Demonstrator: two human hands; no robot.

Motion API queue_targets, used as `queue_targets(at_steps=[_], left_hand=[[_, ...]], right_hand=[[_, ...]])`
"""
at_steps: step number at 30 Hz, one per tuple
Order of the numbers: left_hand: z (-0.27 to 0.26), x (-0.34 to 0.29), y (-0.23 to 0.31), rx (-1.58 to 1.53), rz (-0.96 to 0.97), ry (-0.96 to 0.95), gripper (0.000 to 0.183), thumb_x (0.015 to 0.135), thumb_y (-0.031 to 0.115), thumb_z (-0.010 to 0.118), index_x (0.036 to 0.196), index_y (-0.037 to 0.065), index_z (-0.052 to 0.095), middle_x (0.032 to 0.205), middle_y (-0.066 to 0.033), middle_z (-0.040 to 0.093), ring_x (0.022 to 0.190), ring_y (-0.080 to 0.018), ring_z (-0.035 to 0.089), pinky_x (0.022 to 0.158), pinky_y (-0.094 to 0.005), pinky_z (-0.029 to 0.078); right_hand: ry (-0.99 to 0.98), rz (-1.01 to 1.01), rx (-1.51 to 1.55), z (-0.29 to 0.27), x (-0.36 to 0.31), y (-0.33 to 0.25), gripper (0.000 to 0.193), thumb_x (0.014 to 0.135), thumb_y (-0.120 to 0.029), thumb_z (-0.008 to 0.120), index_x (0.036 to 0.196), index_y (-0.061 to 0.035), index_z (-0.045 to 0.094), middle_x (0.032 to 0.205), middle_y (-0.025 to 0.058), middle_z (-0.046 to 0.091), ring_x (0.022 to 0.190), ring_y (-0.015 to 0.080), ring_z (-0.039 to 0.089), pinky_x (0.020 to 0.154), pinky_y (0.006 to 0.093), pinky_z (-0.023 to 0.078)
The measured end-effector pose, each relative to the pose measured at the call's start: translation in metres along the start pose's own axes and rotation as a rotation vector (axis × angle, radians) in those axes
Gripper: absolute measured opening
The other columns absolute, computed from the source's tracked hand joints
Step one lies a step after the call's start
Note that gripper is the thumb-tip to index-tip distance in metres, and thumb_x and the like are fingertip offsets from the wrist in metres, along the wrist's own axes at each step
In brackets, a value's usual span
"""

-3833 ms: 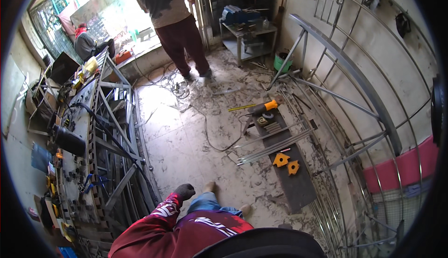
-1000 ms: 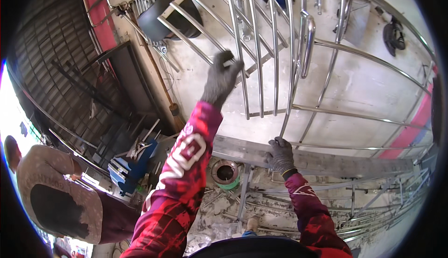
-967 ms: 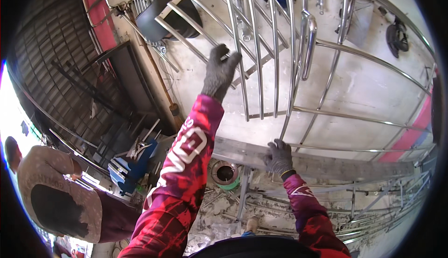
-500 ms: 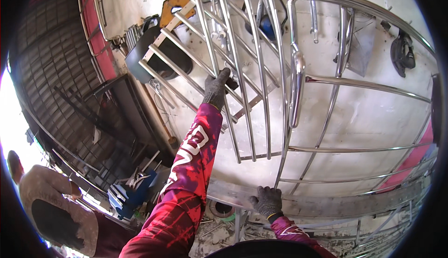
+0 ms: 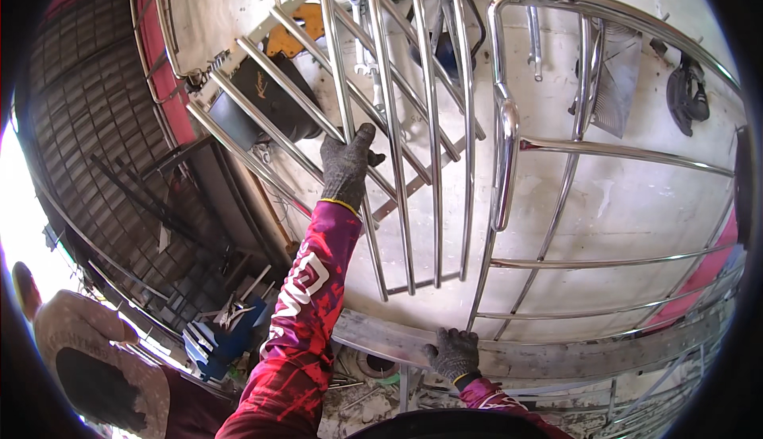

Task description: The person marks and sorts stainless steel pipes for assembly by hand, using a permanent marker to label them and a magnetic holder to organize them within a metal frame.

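Observation:
In front of a pale wall, my left hand, in a grey knit glove, is closed round a bar of a shiny metal tube grille. The grille has several upright tubes in front and a slanted row of tubes behind, joined by flat strips. Part of the gripped bar is hidden behind my fingers. Lower down, my right hand, gloved alike, has its fingers curled over the far edge of a long flat metal beam. Just right of the grille rises a large polished tube frame with crossbars.
Wrenches, a dark visor and an angle grinder hang along the wall. Another person is at the lower left, near a blue object. Below the beam lie a round coil and loose metal pieces.
My left hand and the grille have shifted left and slightly down; the slanted tubes now reach farther left, across the visor. My right hand stays on the beam.

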State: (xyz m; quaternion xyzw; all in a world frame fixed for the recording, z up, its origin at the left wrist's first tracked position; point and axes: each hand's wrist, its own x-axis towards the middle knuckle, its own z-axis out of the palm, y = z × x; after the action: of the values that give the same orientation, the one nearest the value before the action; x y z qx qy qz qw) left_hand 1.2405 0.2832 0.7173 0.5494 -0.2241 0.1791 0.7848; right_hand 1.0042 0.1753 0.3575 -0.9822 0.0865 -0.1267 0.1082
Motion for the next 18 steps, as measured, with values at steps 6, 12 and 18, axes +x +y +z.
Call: queue_targets(at_steps=[6,12,18], left_hand=[[0.007,-0.005,0.026,0.094,0.15,-0.001,0.026,0.082,0.014,0.078,0.097,-0.001,0.063,0.079,-0.008,0.063,0.056,-0.0164,0.06,0.052,-0.033,0.06],[-0.009,-0.002,0.05,0.301,0.132,0.099,0.034,0.085,0.015,0.074,0.11,-0.004,0.06,0.088,-0.0134,0.067,0.066,-0.021,0.067,0.054,-0.0334,0.06],[-0.004,-0.023,0.08,0.217,0.109,0.027,0.059,0.071,0.026,0.086,0.109,-0.005,0.053,0.096,-0.0191,0.064,0.074,-0.0247,0.067,0.049,-0.0367,0.058]], right_hand=[[0.002,0.001,0.001,0.006,0.004,0.018,0.054,0.087,-0.052,0.059,0.119,-0.0087,0.064,0.103,0.015,0.066,0.1,0.0356,0.061,0.095,0.0563,0.038],[0.059,-0.103,0.018,0.02,0.026,0.034,0.044,0.085,-0.05,0.059,0.1,-0.008,0.062,0.089,0.018,0.066,0.084,0.0375,0.064,0.081,0.0524,0.043],[0.205,0.018,0.177,0.039,0.018,0.042,0.051,0.082,-0.043,0.067,0.116,-0.0051,0.063,0.098,0.0189,0.068,0.091,0.0377,0.065,0.092,0.0517,0.044]])
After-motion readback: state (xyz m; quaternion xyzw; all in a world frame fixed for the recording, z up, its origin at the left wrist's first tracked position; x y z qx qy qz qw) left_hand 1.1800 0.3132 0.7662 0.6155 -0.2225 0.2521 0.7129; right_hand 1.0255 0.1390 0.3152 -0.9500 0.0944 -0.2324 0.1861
